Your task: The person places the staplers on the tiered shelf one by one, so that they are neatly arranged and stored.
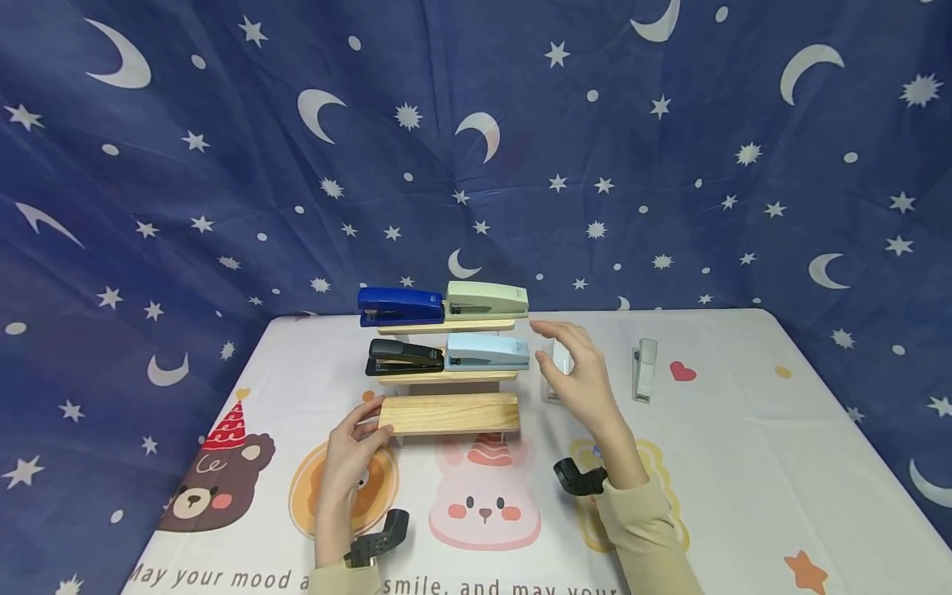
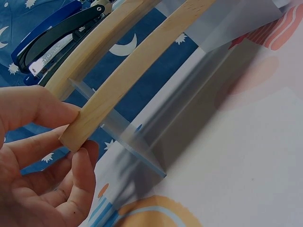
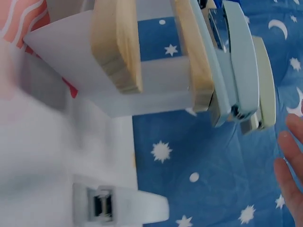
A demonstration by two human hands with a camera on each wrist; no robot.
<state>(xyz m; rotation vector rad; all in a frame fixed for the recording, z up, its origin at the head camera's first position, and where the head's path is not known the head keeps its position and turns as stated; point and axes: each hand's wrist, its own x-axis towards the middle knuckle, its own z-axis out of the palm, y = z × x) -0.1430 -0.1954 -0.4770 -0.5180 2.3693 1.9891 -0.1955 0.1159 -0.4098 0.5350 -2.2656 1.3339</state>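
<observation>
A stepped rack with wooden boards on clear side panels stands mid-table. My left hand (image 1: 351,453) pinches the left end of its lowest board (image 1: 449,415), which bears nothing. On the middle tier sit a black stapler (image 1: 404,357) and a light blue stapler (image 1: 487,353). The top tier carries a dark blue stapler (image 1: 402,306) and a pale green stapler (image 1: 487,299). Just right of these, my right hand (image 1: 586,378) is raised with fingers loosely bent and nothing in them. Partly hidden behind it, a white stapler (image 3: 137,207) stands on the table.
Farther right on the table lies a light grey stapler (image 1: 644,370), pointing away from me. The white tablecloth (image 1: 744,463) is printed with cartoon animals and lettering. A dark blue curtain (image 1: 669,165) with moons and stars hangs behind the table.
</observation>
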